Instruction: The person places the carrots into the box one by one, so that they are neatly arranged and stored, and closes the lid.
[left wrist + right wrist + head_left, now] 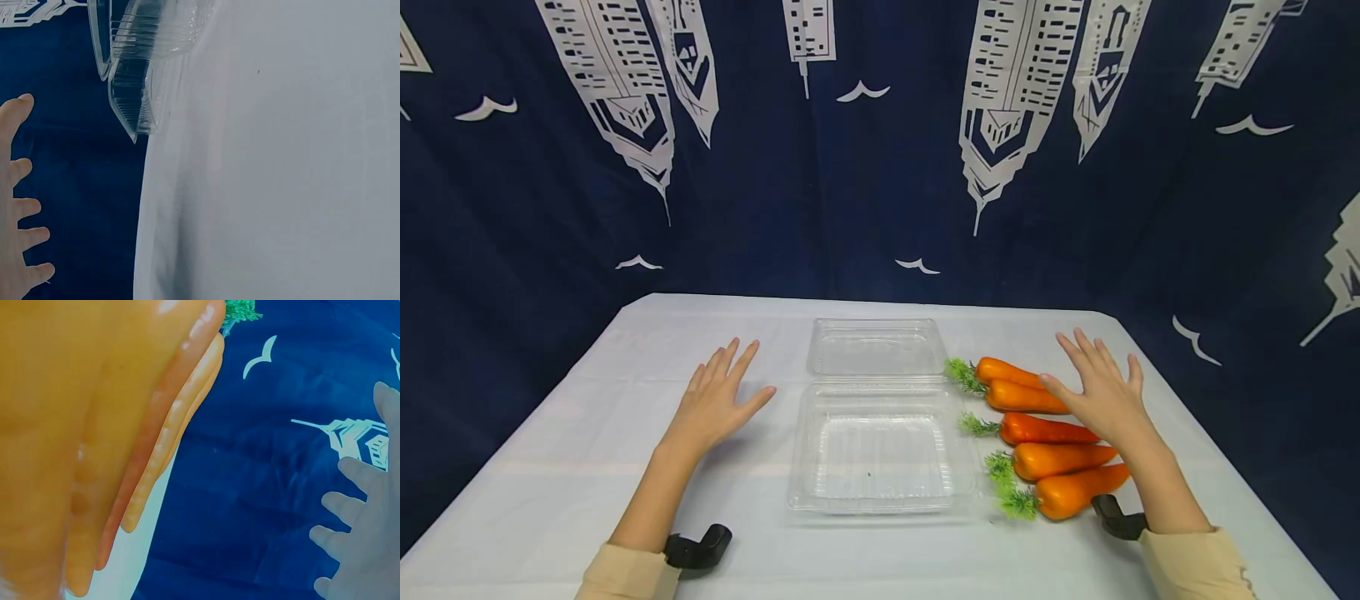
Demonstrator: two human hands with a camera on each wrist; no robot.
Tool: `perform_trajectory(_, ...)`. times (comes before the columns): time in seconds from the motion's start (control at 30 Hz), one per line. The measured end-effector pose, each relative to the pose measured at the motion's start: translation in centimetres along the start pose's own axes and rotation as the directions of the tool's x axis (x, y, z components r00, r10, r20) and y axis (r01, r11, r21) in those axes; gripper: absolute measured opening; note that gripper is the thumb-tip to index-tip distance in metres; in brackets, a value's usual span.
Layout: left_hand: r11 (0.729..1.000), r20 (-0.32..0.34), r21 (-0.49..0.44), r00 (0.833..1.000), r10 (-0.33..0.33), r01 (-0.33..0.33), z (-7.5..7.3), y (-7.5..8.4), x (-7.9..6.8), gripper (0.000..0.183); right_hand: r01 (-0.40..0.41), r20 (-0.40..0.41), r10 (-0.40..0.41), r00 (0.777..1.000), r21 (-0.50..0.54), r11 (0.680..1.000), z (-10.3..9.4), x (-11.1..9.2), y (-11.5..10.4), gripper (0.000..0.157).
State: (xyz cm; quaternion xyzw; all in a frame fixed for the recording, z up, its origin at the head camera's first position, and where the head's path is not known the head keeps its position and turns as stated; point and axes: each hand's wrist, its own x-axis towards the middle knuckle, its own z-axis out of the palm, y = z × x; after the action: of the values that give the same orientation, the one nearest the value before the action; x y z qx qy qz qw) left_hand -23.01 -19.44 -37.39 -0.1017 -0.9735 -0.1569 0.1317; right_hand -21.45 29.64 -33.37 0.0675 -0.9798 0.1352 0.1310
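My left hand [711, 404] is held over the table left of a clear plastic clamshell box [880, 508], its fingers spread and holding nothing. The box lies open, with its lid [876, 348] folded back toward the far side. To the right, my right hand [1105, 392] hovers with spread fingers above the tips of several toy carrots. A red-orange carrot [1045, 429] lies among orange ones, such as the nearest carrot [1078, 492] and the farthest carrot [1006, 372]. Their green tops [1011, 483] point left, toward the box. In the right wrist view the carrots [119, 425] loom close, apart from the hand [369, 519].
A white cloth covers the table [737, 517]. Behind it hangs a dark blue curtain [820, 183] with white building and bird prints. A black wrist camera mount sits on the left wrist [700, 548], another on the right wrist [1117, 518].
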Motion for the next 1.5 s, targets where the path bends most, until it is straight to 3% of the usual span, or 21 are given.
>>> perform_trajectory(0.3, 0.998, -0.031, -0.066, 0.999, -0.01, 0.008, 0.1, 0.4, -0.2, 0.07, 0.007, -0.04, -0.006, 0.999, 0.026, 1.0, -0.2, -0.7, -0.2, 0.072)
perform_trajectory(0.63, 0.992, -0.139, -0.126, 0.99, -0.019, 0.001, 0.3, 0.9, -0.1, 0.058, 0.004, -0.107, 0.002, 0.994, 0.058, 0.998, -0.8, -1.6, -0.7, 0.065)
perform_trajectory(0.83, 0.983, -0.149, -0.184, 0.988, -0.041, 0.013, 0.3, 1.0, 0.0, 0.054, -0.027, -0.149, 0.043, 0.988, 0.106, 0.994, -1.0, -2.1, -0.8, 0.058)
perform_trajectory(1.17, 0.941, -0.146, -0.335, 0.984, -0.105, 0.051, 0.3, 1.2, 0.0, 0.049, -0.093, -0.21, 0.136, 0.968, 0.199, 0.975, -1.0, -3.2, -1.0, 0.049)
perform_trajectory(1.5, 0.881, -0.134, -0.471, 0.982, -0.133, 0.055, 0.7, 1.2, 0.3, 0.041, -0.113, -0.205, 0.183, 0.962, 0.31, 0.944, -1.3, -4.4, -1.3, 0.044)
